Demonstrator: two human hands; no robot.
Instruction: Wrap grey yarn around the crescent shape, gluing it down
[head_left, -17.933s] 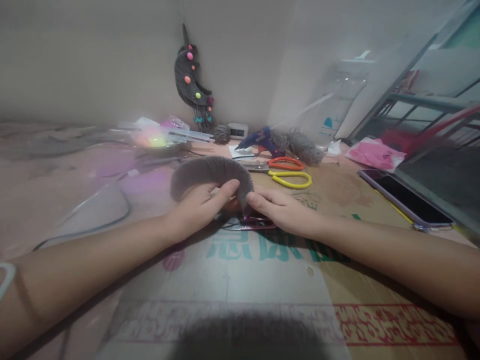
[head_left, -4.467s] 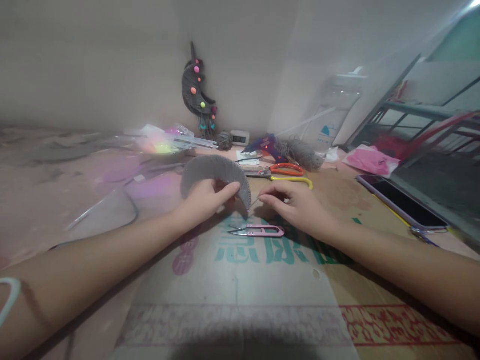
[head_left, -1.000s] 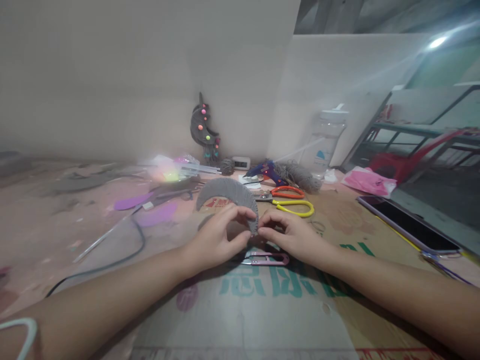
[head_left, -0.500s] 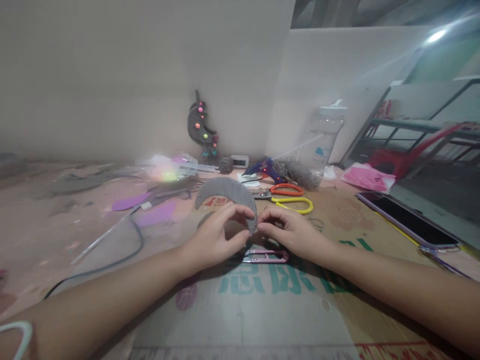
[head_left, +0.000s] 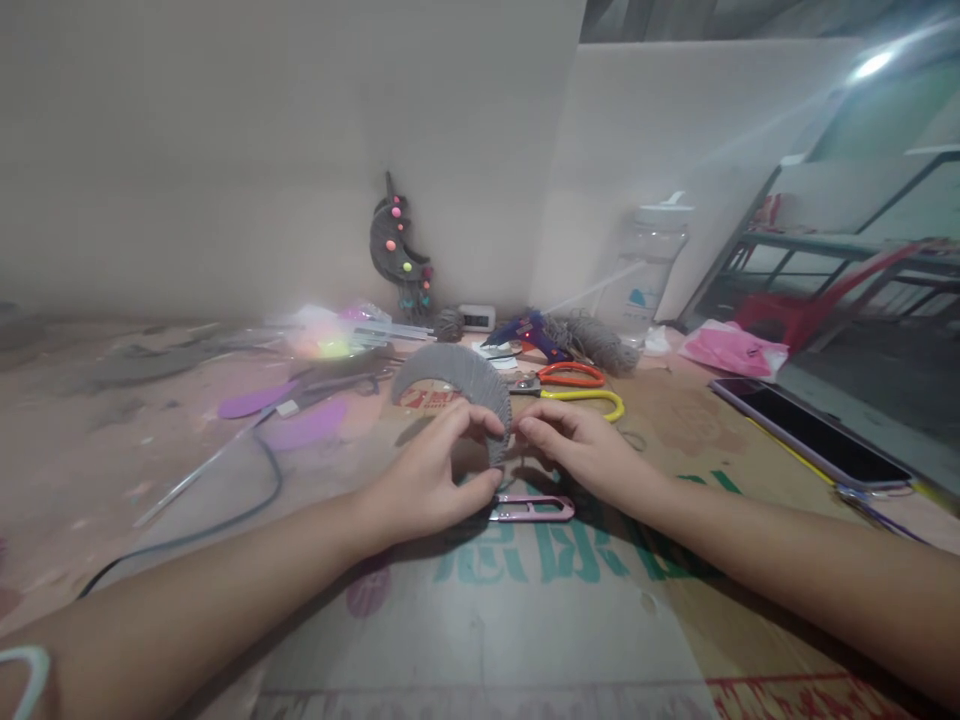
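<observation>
A grey crescent (head_left: 457,368), wrapped in yarn with a ridged outer edge, stands over the cardboard. My left hand (head_left: 435,462) grips its lower right end between thumb and fingers. Just right of that edge, my right hand (head_left: 581,440) is closed in a pinch, its fingertips close to the crescent; whatever they hold is too fine to make out. Pink thread snips (head_left: 534,509) lie on the cardboard below both hands. Beyond the right hand are scissors with one orange and one yellow handle (head_left: 585,405).
A grey yarn bundle (head_left: 600,342), a blue glue gun (head_left: 529,335) and a clear bottle (head_left: 651,270) are at the back. A decorated crescent (head_left: 394,240) is against the wall. A phone (head_left: 814,432) lies right; a cable (head_left: 274,480) runs along the left.
My right hand has drawn slightly away from the crescent's edge, its fingers straighter. The left hand keeps its grip. The whole view has shifted a little.
</observation>
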